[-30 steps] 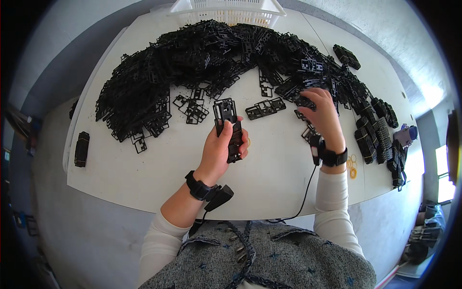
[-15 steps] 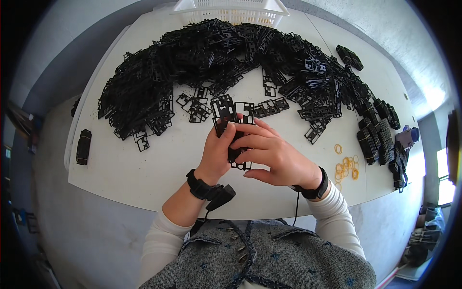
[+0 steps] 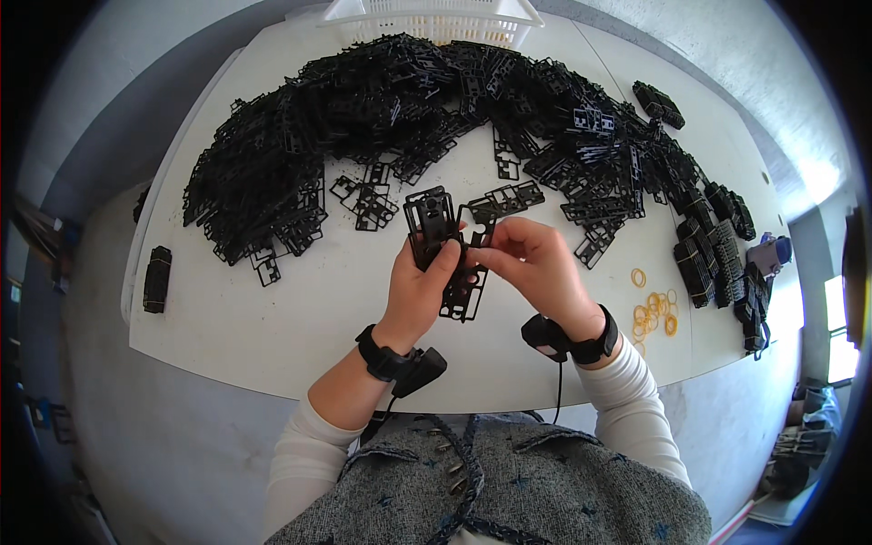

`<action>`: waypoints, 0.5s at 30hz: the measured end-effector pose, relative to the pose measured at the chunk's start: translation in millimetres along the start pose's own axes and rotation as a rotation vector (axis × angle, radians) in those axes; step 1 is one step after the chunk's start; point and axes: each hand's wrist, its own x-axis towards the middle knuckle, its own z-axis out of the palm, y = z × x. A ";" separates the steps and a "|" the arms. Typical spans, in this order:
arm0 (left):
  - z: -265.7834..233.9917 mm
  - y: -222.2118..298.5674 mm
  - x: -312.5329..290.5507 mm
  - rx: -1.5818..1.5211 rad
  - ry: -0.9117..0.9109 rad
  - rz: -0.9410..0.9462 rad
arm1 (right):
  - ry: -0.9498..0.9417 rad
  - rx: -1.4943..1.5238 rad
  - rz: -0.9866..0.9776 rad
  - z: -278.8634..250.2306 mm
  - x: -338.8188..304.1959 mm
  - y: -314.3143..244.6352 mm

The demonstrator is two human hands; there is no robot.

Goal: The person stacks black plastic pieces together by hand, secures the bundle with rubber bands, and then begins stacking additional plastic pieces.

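Over the middle of a white table [image 3: 272, 300], my left hand [image 3: 420, 289] grips a stack of flat black plastic frames [image 3: 431, 222] that stands upright in my fingers. My right hand [image 3: 536, 263] pinches another black frame piece [image 3: 470, 272] and holds it against the right side of the stack. Both wrists carry black bands with small devices and cables. A broad heap of the same black frames [image 3: 436, 91] arcs across the far half of the table.
A white plastic basket [image 3: 436, 16] stands at the far edge. Bundled stacks of black frames [image 3: 718, 245] lie along the right side, and one bundle [image 3: 157, 279] lies at the left edge. Several orange rubber bands [image 3: 654, 304] are scattered right of my right hand.
My right hand came back from the heap at the right with a frame piece and joined the left hand; the stack is now held higher and more upright.
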 end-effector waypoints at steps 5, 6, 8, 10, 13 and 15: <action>-0.8 -5.2 0.1 -0.090 -0.022 0.060 | 0.034 0.104 -0.047 -4.9 -0.8 -4.1; -0.8 -5.1 0.3 -0.123 -0.040 0.026 | 0.024 0.110 -0.057 -5.0 -1.6 -5.0; 0.1 -5.3 0.5 -0.155 -0.058 -0.009 | 0.004 0.121 -0.077 -5.3 -2.9 -5.9; 3.5 -5.9 0.9 -0.180 -0.063 -0.047 | -0.009 0.101 -0.096 -6.2 -3.5 -5.2; 0.1 -9.7 1.9 -0.165 -0.127 -0.070 | -0.036 0.064 -0.135 -6.2 -3.9 -5.6; -3.9 -13.7 2.6 -0.111 -0.253 -0.078 | -0.030 0.032 -0.156 -5.4 -4.6 -7.6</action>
